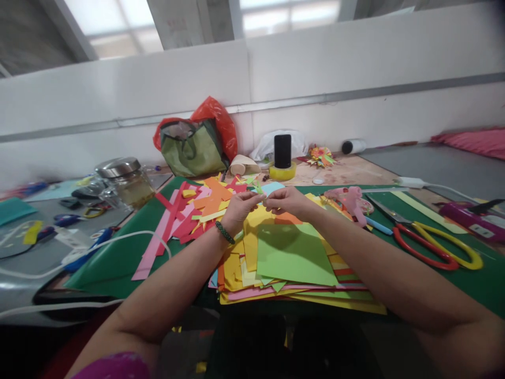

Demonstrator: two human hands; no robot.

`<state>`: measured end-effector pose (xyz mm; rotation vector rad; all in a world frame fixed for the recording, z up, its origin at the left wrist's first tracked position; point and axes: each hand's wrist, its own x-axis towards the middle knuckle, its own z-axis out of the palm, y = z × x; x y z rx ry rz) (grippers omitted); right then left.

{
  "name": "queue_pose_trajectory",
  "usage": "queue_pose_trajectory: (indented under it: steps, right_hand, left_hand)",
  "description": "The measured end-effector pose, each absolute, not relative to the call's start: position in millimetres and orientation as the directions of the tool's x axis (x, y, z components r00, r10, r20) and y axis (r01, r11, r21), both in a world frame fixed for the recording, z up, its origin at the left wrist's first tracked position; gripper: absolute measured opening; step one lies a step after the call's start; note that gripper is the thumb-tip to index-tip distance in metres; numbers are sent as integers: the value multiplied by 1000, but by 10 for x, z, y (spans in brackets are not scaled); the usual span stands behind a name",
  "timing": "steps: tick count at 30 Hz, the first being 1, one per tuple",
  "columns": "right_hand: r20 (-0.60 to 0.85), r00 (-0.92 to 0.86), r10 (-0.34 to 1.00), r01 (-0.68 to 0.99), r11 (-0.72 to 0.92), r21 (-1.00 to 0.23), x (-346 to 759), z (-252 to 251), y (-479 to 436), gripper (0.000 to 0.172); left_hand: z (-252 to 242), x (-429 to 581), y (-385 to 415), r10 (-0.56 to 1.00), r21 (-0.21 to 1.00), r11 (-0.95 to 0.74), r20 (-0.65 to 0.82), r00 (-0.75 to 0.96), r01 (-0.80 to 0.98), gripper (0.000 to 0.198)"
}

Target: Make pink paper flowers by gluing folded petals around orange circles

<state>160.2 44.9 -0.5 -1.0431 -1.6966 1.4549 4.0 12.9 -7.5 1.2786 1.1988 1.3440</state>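
My left hand (240,209) pinches a small light-green paper piece (258,188) between thumb and fingertips. Opposite it, my right hand (290,202) has its fingers pinched together, almost touching the left fingertips; whatever it grips is too small to make out. Both hands hover above a stack of coloured paper, with a light-green sheet (294,255) on top and yellow sheets (232,273) beneath. Left of the hands lies a heap of red, orange and pink paper strips (211,197).
Scissors (426,237) with red and yellow handles and a pink glue gun (349,200) lie right, on a green mat (118,252). Behind are a phone (282,151), yellow tape roll (282,172) and green bag (193,150). A glass jar (128,184) and white cable (130,235) are left.
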Motion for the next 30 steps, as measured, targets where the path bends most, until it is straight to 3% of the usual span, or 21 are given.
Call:
queue_pose_trajectory:
  steps: [18,23,26,28,30]
  right_hand:
    - [-19,-526,850,174,85,-981,1636,8,451,23]
    - [-16,-569,822,212,128,-969,1699,37,478,24]
    - [-50,-635,771,277,167,-946,1760,83,491,23]
    - [-89,-690,718,338,211,-917,1797,114,488,22]
    - [-131,-739,660,404,279,-871,1821,137,474,19]
  left_hand:
    - [-86,26,132,995,994,-96,98,-35,56,36]
    - [-41,-94,179,993,997,-41,48,-105,68,51]
    - [58,-234,186,966,941,-218,245,-77,259,61]
    - [119,-298,174,909,808,-400,409,77,432,50]
    - [149,-315,155,853,672,-520,445,273,528,41]
